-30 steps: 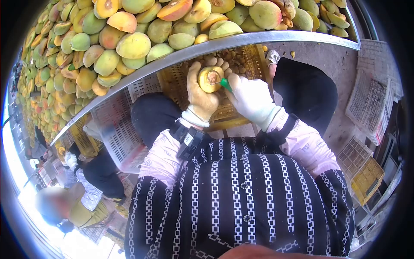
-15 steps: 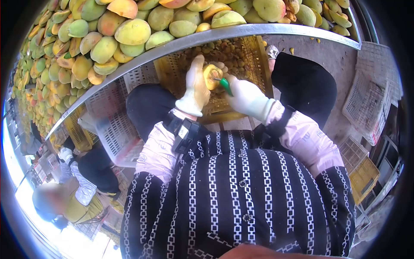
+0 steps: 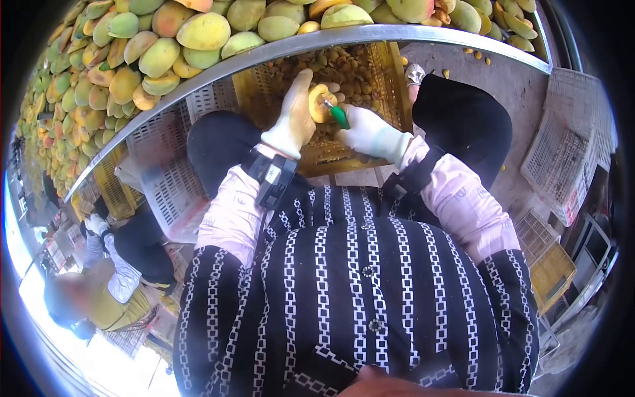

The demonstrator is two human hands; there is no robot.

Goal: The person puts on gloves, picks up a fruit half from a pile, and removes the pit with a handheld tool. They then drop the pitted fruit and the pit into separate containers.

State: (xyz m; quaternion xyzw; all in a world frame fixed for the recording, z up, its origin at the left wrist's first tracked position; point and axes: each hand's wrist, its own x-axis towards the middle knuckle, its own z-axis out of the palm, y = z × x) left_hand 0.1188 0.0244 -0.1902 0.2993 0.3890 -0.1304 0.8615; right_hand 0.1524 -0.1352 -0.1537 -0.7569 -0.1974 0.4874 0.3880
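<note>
Gloved in white with yellow stains, my left hand (image 3: 296, 114) grips a cut yellow fruit that looks like a peach half (image 3: 317, 108), its cut face turned to the right. My right hand (image 3: 372, 130), in a white glove, is closed around a green-handled tool (image 3: 340, 117). The tool's short metal tip touches the cut face; the shape of its end is hidden. Below both hands is a yellow plastic crate (image 3: 393, 79) holding many brown stones and scraps (image 3: 354, 69).
A metal-rimmed table (image 3: 291, 53) piled with yellow-green fruit (image 3: 203, 32) curves across the front. A white crate (image 3: 175, 198) stands left of my knee. Stacked crates (image 3: 559, 155) are on the right. Another person (image 3: 126, 291) sits at the lower left.
The tool has drawn back slightly, showing more of its metal tip at the cut face. My left hand's fingers have shifted on the peach half. The whole view has moved slightly.
</note>
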